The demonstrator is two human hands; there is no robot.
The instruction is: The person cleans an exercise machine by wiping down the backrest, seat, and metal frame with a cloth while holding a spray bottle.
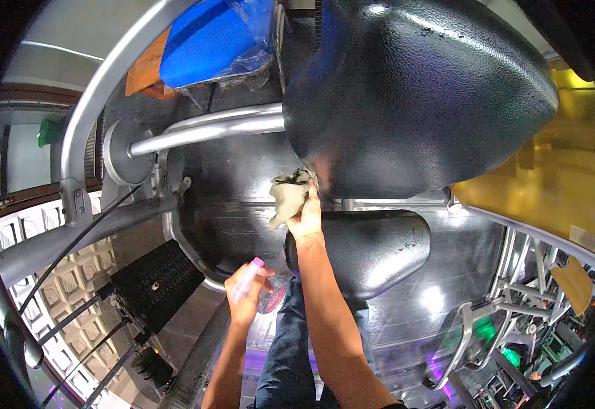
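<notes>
Your right hand (pixel 306 221) — clamped on a beige cloth (pixel 288 200) at the lower-left edge of the large black pad (pixel 420 95). Left hand (pixel 240 293) — closed round a pink-topped bottle (pixel 258 262). Work seemingly under way; done and remaining surfaces indistinguishable.

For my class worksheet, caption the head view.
Left hand holds a translucent pink-tipped bottle; right hand, a crumpled beige cloth beside black padding.

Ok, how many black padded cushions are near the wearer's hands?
2: the large pad above and right of the right hand in the picture, and the smaller pad below that one. No others show.
</notes>
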